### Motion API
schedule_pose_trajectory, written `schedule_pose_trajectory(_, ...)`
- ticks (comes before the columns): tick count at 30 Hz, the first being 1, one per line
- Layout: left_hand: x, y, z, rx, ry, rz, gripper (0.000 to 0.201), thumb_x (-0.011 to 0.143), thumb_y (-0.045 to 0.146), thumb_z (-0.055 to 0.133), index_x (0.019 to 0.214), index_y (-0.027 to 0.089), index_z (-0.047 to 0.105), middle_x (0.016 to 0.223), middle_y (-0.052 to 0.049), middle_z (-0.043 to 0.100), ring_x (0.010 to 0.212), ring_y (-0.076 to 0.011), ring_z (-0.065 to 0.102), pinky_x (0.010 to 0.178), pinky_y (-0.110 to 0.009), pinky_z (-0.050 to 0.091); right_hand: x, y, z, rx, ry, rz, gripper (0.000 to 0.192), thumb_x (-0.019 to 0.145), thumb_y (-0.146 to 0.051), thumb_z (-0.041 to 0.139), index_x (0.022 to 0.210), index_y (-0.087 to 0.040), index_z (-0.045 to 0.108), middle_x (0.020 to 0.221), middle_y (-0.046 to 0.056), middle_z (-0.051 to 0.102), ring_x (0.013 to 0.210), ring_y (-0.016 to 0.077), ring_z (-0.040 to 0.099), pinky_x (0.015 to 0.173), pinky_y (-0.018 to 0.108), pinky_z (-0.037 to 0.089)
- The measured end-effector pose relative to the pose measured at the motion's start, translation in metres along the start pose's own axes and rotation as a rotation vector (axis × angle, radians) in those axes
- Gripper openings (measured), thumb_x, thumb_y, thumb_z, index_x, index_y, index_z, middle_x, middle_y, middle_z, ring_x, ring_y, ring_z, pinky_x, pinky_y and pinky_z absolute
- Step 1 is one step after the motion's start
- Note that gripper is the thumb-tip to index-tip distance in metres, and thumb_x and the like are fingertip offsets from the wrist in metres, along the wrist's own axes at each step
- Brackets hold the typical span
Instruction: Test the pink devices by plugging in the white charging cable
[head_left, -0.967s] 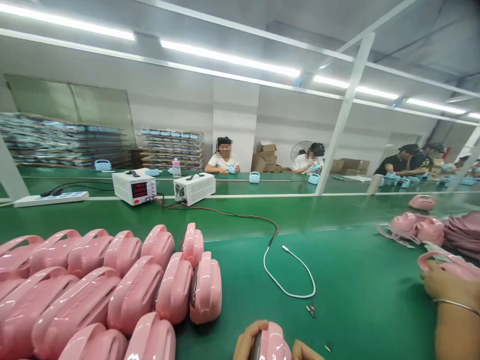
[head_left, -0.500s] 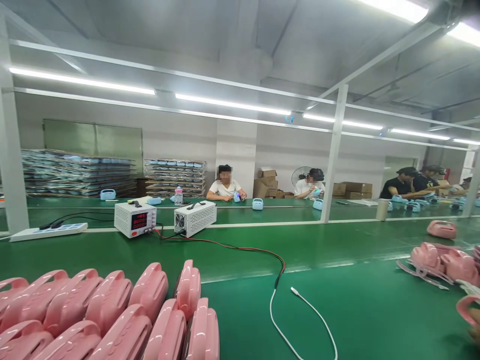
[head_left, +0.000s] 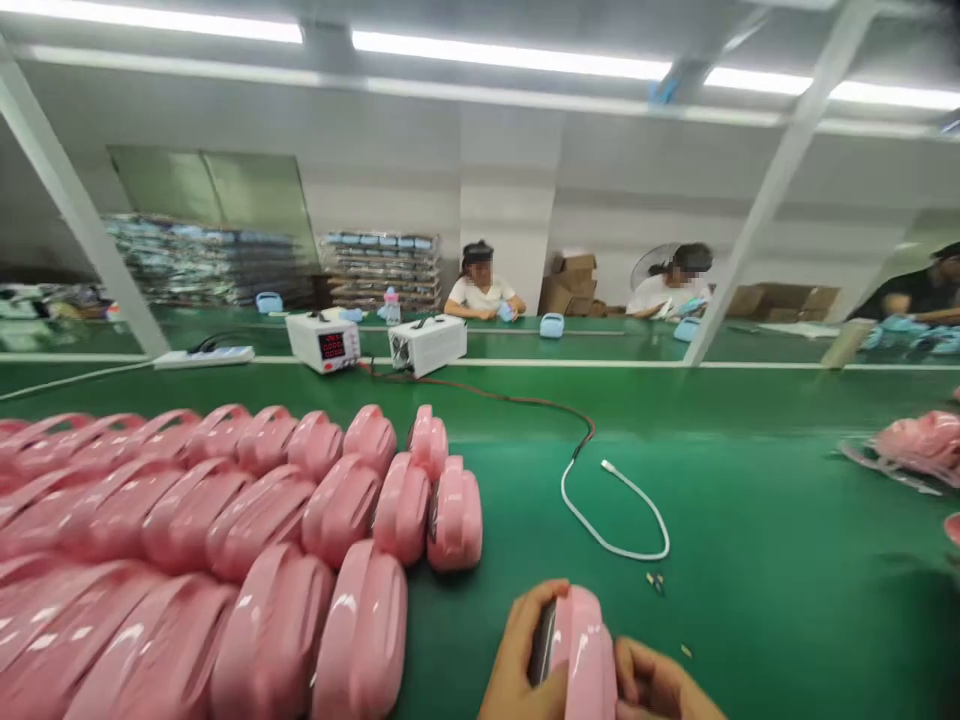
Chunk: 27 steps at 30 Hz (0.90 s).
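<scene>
Bench: your green, glossy bench [head_left: 757,640] spreads wide; a pale rail [head_left: 525,363] crosses beyond it.
Room: strip lights [head_left: 510,55] overhead, pale wall [head_left: 375,180] behind, a slanting white post [head_left: 780,190] right of centre.
Far side: two co-workers in white tops [head_left: 486,292], one in dark clothing [head_left: 911,295] at the right edge; a light-blue unit [head_left: 552,326] stands facing you, stacked trays [head_left: 382,270] and cardboard boxes [head_left: 570,285] behind.
Instruments: white box with red digits [head_left: 322,342], vented white box [head_left: 429,345] beside it, power strip [head_left: 204,357] farther left.
Cable: red-and-black lead [head_left: 517,398] runs into a white cable [head_left: 666,545], looped on the bench ahead of your hands.
Pink rows: upright pink housings [head_left: 362,630] crowd your left in rows, blurred toward the edge.
Small parts: dark and brassy bits [head_left: 656,582] lie past your right hand [head_left: 664,685].
Pink unit: the pink unit [head_left: 589,650] is between your hands at the bottom edge, dark face to the left; whether it touches the bench, you can't tell.
Left grip: your left hand [head_left: 517,660] is closed round it, fingers over the dark face, thumb across the near side.
Right grip: fingers curled against its right flank; whether they hold anything, you can't tell.
</scene>
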<state>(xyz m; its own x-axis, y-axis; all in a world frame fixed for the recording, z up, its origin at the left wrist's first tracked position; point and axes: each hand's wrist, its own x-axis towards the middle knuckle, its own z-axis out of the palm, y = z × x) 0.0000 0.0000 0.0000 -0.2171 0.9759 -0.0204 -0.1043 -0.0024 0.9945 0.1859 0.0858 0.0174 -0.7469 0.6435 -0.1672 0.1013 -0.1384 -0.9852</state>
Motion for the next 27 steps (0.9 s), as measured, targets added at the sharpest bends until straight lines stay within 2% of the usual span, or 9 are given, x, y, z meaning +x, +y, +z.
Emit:
schedule_pose_trajectory(3,-0.003,0.005,0.002,0.008,-0.015,-0.051,0.049,0.068,0.020,0.053,0.116,0.018,0.060,0.121,-0.008,0.058,0.118,-0.0246,0.050,0.108,-0.035,0.033,0.004,0.002,0.007,-0.072,0.046,0.016,0.054,0.059,-0.066,0.078,0.070,-0.018,0.054,0.062,-0.002,0.046,0.056,0.0093,0.042,0.053,0.023,0.035)
schedule_pose_trajectory(5,-0.006,0.009,0.004,0.038,-0.003,-0.052,0.048,0.068,0.015,0.051,0.116,0.018,0.059,0.122,-0.007,0.057,0.118,-0.0229,0.049,0.107,-0.034,0.032,0.018,-0.026,-0.004,-0.134,0.157,-0.047,0.050,0.065,-0.064,0.076,0.072,-0.017,0.059,0.062,0.001,0.052,0.057,0.0111,0.046,0.055,0.024,0.038)
schedule_pose_trajectory(7,-0.008,0.011,0.006,0.051,0.012,-0.039,0.048,0.068,0.012,0.050,0.115,0.018,0.059,0.121,-0.007,0.057,0.117,-0.0220,0.050,0.107,-0.034,0.033,0.046,-0.062,-0.006,-0.158,0.159,-0.146,0.050,0.065,-0.065,0.075,0.067,-0.017,0.058,0.058,0.000,0.051,0.057,0.0121,0.049,0.059,0.026,0.042)
schedule_pose_trajectory(9,-0.008,0.012,0.006,0.061,0.026,-0.030,0.047,0.068,0.011,0.051,0.114,0.017,0.060,0.118,-0.007,0.058,0.115,-0.0218,0.051,0.105,-0.034,0.034,0.081,-0.090,0.009,-0.220,0.101,-0.151,0.047,0.065,-0.060,0.076,0.068,-0.016,0.059,0.062,0.000,0.052,0.054,0.0103,0.049,0.056,0.024,0.042)
schedule_pose_trajectory(12,-0.007,0.011,0.006,0.074,0.034,-0.007,0.045,0.068,0.012,0.053,0.112,0.015,0.061,0.116,-0.009,0.060,0.111,-0.0227,0.053,0.103,-0.035,0.036,0.134,-0.110,0.049,-0.380,0.034,0.001,0.037,0.072,-0.050,0.073,0.075,-0.014,0.064,0.061,0.000,0.057,0.044,0.0076,0.046,0.046,0.022,0.038)
schedule_pose_trajectory(16,-0.004,0.013,0.005,0.074,0.010,0.029,0.042,0.070,0.016,0.054,0.112,0.012,0.060,0.114,-0.012,0.060,0.109,-0.0249,0.054,0.101,-0.038,0.039,0.173,-0.109,0.083,-0.447,-0.043,0.075,0.038,0.073,-0.033,0.076,0.049,-0.012,0.057,0.043,0.001,0.052,0.032,0.0061,0.037,0.035,0.022,0.027)
schedule_pose_trajectory(19,-0.002,0.014,0.003,0.105,-0.028,0.043,0.040,0.074,0.020,0.053,0.112,0.013,0.058,0.113,-0.012,0.059,0.109,-0.0257,0.054,0.100,-0.039,0.039,0.171,-0.106,0.080,-0.408,-0.020,0.056,0.042,0.080,-0.025,0.068,0.044,-0.013,0.051,0.040,-0.002,0.048,0.032,0.0044,0.035,0.036,0.021,0.028)
schedule_pose_trajectory(22,-0.002,0.014,0.001,0.091,-0.086,0.033,0.039,0.075,0.021,0.053,0.113,0.016,0.056,0.116,-0.011,0.058,0.112,-0.0253,0.053,0.103,-0.039,0.037,0.153,-0.105,0.063,-0.354,0.062,0.004,0.042,0.085,-0.023,0.061,0.046,-0.014,0.048,0.041,-0.003,0.046,0.035,0.0041,0.038,0.039,0.019,0.030)
schedule_pose_trajectory(27,-0.003,0.013,0.001,0.073,-0.018,0.023,0.073,0.078,0.027,0.059,0.140,0.017,0.022,0.135,-0.017,0.040,0.131,-0.0278,0.039,0.112,-0.045,0.029,0.121,-0.093,0.037,-0.299,0.207,-0.056,0.046,0.083,-0.037,0.065,0.046,-0.016,0.045,0.042,-0.003,0.047,0.040,0.0051,0.045,0.044,0.018,0.034)
